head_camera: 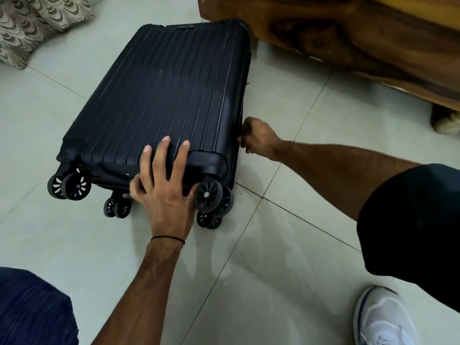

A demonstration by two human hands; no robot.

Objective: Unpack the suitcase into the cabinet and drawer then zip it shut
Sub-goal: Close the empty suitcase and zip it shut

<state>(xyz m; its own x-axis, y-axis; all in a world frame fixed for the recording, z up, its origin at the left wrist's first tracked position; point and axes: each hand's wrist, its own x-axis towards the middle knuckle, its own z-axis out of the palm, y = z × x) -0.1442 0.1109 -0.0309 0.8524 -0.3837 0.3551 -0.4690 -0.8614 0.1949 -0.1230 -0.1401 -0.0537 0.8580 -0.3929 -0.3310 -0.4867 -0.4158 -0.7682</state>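
- The dark, ribbed suitcase (159,90) lies flat on a pale tiled floor (273,270) with its lid down; its wheels (207,195) point toward the person.
- The left hand (164,188) rests on the lid at the wheel end with its fingers spread and straight, gripping nothing. A thin dark thread (169,238) circles its wrist.
- The right hand (258,138) is against the suitcase's right side at the seam with its fingers curled. I cannot tell whether it pinches anything there.
- The far right corner of the suitcase sits just beside a piece of dark-grained wooden furniture (348,38) that runs along the upper right.
- A patterned beige fabric (32,21) lies on the floor at the upper left, apart from the suitcase.
- Grey grout lines cross the glossy floor diagonally.
- A white shoe (383,319) stands on the tiles at the lower right, below a black sleeve (418,220).
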